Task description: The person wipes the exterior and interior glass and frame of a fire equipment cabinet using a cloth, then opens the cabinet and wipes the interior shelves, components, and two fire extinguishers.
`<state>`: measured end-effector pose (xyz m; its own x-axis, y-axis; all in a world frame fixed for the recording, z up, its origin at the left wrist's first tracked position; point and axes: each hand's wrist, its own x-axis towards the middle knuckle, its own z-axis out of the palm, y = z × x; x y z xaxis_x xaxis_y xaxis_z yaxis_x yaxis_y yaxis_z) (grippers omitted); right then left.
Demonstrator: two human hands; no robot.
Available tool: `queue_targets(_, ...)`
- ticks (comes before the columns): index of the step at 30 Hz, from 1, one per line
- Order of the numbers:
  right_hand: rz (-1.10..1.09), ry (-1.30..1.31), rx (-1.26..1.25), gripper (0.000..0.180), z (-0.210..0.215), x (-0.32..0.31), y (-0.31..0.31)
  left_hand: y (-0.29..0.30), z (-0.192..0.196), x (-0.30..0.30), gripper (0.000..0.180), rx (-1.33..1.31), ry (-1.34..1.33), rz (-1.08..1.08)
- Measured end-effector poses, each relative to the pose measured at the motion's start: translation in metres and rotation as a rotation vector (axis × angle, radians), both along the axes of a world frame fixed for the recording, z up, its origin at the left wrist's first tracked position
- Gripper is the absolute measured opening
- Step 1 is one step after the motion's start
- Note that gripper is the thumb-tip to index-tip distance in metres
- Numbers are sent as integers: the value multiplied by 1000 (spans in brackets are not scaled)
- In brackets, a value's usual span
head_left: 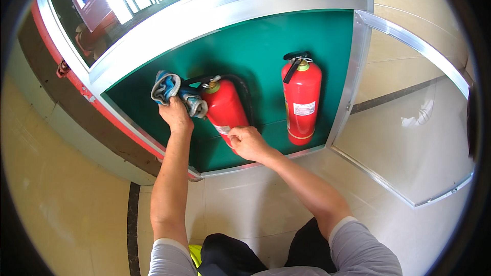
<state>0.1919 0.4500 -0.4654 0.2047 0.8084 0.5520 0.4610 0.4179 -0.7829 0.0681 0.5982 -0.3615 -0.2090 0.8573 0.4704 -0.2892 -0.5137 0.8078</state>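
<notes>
My left hand (177, 116) is closed round a bunched blue, white and grey cloth (166, 88), held up against the valve end of a red fire extinguisher (223, 103). That extinguisher leans to the left inside a green-lined cabinet, its black hose curving behind it. Against its lower body rests my right hand (249, 142), fingers curled near the white label; their grip on it is partly hidden. A second red fire extinguisher (302, 102) stands upright to the right, with a black handle and a white label. Neither hand touches it.
Silver metal framing (230, 4) borders the cabinet (266, 36). Its glass door (409, 138) swings out to the right. Above is a glazed panel with reflections (123, 0). A red-edged frame (128, 128) runs along the left, beside a tiled wall (61, 174). Beneath me lies a pale tiled floor (225, 199).
</notes>
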Motion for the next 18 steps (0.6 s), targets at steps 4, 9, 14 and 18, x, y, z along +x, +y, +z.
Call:
queue_targets(4, 19, -5, -14, 13, 0, -4, 0, 6, -36, -19, 34, -45, 422, 270)
queue_targets(9, 32, -6, -25, 13, 1, -8, 2, -1, -89, -46, 26, 174, 804, 235)
queue_targets(14, 17, -27, -56, 12, -2, 0, 0, -40, -115, -35, 30, -166, 1023, 192)
queue_targets(18, -107, 149, -86, 22, -8, 12, 10, -78, -91, -16, 26, 166, 776, 161)
